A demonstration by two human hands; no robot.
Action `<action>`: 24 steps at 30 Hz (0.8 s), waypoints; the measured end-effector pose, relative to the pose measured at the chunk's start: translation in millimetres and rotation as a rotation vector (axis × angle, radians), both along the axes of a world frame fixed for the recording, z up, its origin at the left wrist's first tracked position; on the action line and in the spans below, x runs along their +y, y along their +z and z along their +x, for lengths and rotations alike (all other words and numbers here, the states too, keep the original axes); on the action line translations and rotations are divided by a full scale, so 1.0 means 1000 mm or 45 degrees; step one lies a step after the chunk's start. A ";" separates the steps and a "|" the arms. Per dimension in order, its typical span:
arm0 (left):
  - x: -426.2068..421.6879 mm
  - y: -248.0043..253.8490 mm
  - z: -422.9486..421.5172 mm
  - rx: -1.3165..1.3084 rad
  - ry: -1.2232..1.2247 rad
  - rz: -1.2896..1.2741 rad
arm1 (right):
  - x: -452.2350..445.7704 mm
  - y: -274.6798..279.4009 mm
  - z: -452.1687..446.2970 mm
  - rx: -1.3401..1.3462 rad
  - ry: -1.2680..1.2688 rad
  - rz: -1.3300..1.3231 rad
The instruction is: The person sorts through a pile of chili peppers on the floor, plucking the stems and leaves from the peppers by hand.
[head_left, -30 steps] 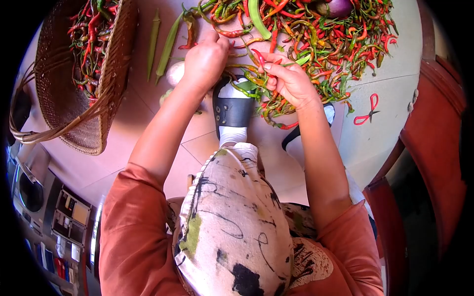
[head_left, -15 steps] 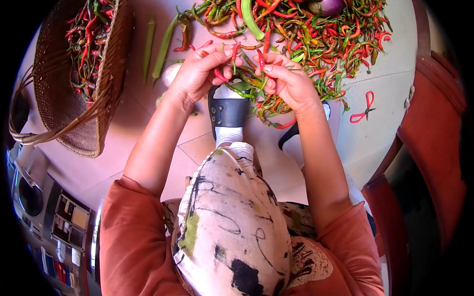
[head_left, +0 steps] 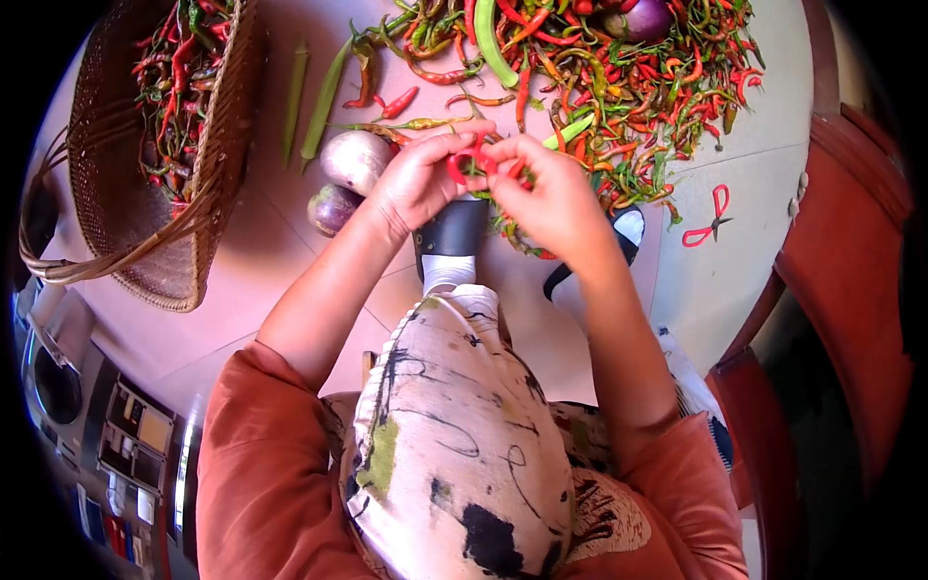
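My left hand (head_left: 425, 179) and my right hand (head_left: 549, 193) meet above the shoe, their fingertips almost touching. Red chili peppers (head_left: 466, 166) show between the fingers of my left hand. My right hand pinches at them, with a bit of red chili showing by its thumb; its other fingers hide most of what it holds. Just beyond the hands spreads a heap of red and green chilies (head_left: 638, 87). Pale purple eggplants (head_left: 356, 160) lie on the floor left of my left hand, beside a loose red chili (head_left: 397, 102).
A wicker basket (head_left: 224, 145) with chilies inside stands at the left. Two green okra-like pods (head_left: 325, 101) lie near it. Red-handled scissors (head_left: 716, 218) rest on the floor at the right. A dark purple eggplant (head_left: 640, 19) sits in the heap. Red wooden furniture (head_left: 851, 232) borders the right.
My hands have come together, the right one moving left and turning its back upward. The left forearm has shifted right, so the eggplants and loose chili beside it show more.
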State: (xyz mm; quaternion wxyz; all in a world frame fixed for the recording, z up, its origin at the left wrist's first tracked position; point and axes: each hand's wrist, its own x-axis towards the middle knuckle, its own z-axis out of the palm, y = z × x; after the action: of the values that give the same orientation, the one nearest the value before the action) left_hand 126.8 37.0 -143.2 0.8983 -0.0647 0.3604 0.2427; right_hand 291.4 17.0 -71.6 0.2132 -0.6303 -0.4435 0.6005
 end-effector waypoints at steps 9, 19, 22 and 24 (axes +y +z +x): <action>-0.015 -0.009 -0.004 -0.232 0.155 -0.223 | -0.005 0.030 -0.033 -0.263 0.363 0.173; 0.070 0.099 -0.088 -0.010 0.547 0.490 | 0.022 0.002 0.012 -0.104 -0.193 0.156; 0.106 0.142 -0.144 0.578 0.642 1.033 | 0.022 -0.012 0.013 -0.074 -0.166 0.120; 0.123 0.150 -0.149 1.695 0.764 1.183 | 0.018 -0.020 0.011 -0.077 -0.136 0.042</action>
State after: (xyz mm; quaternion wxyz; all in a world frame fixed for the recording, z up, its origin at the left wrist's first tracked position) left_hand -22.4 160.1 6.8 0.3336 0.3721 0.6435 0.5798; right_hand 302.0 35.2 -91.4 0.2418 -0.6674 -0.4253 0.5614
